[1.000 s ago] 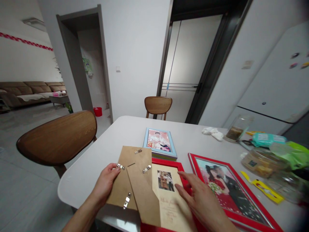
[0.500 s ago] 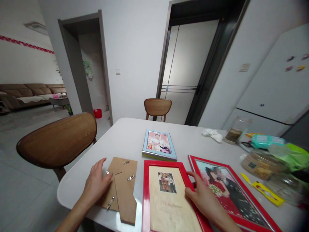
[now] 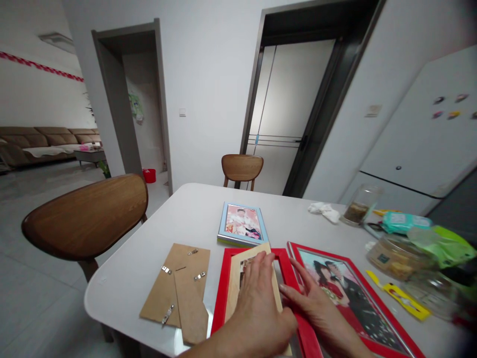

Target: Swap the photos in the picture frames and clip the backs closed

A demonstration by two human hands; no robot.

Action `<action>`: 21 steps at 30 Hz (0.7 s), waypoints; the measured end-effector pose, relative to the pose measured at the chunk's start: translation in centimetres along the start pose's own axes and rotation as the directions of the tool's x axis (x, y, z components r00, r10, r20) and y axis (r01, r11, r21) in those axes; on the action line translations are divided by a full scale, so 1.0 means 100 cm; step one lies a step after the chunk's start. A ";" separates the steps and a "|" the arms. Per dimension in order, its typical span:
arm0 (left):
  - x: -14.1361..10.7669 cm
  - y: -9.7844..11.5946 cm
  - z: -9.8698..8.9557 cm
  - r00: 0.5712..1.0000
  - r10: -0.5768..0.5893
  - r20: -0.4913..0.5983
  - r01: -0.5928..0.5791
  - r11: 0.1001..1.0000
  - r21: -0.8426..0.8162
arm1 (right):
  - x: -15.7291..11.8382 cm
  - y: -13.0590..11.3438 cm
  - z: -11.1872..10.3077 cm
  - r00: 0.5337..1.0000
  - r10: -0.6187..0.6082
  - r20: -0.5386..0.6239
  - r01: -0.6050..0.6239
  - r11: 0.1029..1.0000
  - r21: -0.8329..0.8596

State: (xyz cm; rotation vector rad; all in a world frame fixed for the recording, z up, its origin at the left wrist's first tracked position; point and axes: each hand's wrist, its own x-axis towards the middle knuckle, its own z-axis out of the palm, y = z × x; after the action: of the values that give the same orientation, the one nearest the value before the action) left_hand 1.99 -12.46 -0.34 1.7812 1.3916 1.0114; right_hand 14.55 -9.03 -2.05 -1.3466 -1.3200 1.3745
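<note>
A red picture frame [image 3: 220, 301] lies face down or open at the table's near edge; which side is up I cannot tell. My left hand [image 3: 257, 298] lies over the cream sheet [image 3: 233, 293] with a small photo, its fingers across the front and its thumb at the right edge. That sheet sits askew, one corner rising over the frame's top rail. Clear pane shows along its right side. My right hand [image 3: 316, 303] grips the frame's right rail. To the left is the brown backboard [image 3: 158, 291] with metal clips and a stand leg.
Behind stands a blue-edged frame [image 3: 222, 223] lying flat. A larger red-framed portrait [image 3: 352, 288] is at the right. Farther right are a yellow cutter [image 3: 406, 301], a plastic food tub [image 3: 395, 258], a glass jar [image 3: 359, 206] and a wipes pack [image 3: 406, 222]. A wooden chair [image 3: 89, 219] stands left.
My left hand has moved right from the backboard onto the cream sheet. The sheet has shifted and turned within the red frame. My right hand stays at the frame's right rail.
</note>
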 end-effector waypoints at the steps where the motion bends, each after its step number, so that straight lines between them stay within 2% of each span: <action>1: 0.000 -0.001 -0.009 0.999 0.003 -0.039 -0.004 1.000 -0.020 | 0.003 0.004 -0.003 1.000 -0.017 -0.006 0.016 0.995 -0.095; 3: -0.003 -0.006 -0.032 0.990 -0.007 -0.138 -0.003 0.997 -0.073 | 0.011 0.015 -0.009 0.996 -0.082 -0.036 0.065 0.936 -0.345; 6: -0.012 -0.026 -0.069 0.964 -0.115 -0.241 0.058 0.971 -0.230 | 0.022 0.031 -0.016 0.979 -0.200 -0.051 0.114 0.729 -0.675; 8: -0.020 -0.048 -0.088 0.940 -0.201 -0.276 0.088 0.923 -0.373 | 0.028 0.039 -0.018 0.968 -0.246 -0.043 0.120 0.610 -0.783; 10: -0.028 -0.073 -0.098 0.923 -0.274 -0.269 0.125 0.877 -0.465 | 0.031 0.044 -0.019 0.961 -0.275 -0.028 0.126 0.525 -0.842; 12: -0.035 -0.096 -0.100 0.894 -0.344 -0.288 0.188 0.871 -0.454 | 0.032 0.046 -0.018 0.953 -0.302 0.000 0.143 0.451 -0.881; 15: -0.043 -0.117 -0.094 0.871 -0.326 -0.368 0.232 0.932 -0.278 | 0.033 0.049 -0.016 0.941 -0.338 0.032 0.166 0.376 -0.912; 18: -0.046 -0.121 -0.089 0.885 -0.257 -0.389 0.238 0.966 -0.097 | 0.033 0.052 -0.016 0.942 -0.332 0.053 0.172 0.341 -0.924; 21: -0.048 -0.121 -0.086 0.907 -0.211 -0.364 0.222 0.975 -0.010 | 0.033 0.055 -0.018 0.940 -0.335 0.060 0.179 0.337 -0.924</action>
State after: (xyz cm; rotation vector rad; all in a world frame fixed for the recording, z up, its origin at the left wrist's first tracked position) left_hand -11.87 -14.11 -7.29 1.4645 1.7956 1.2451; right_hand 16.58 -6.38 -7.83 -1.7421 -2.2413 0.1545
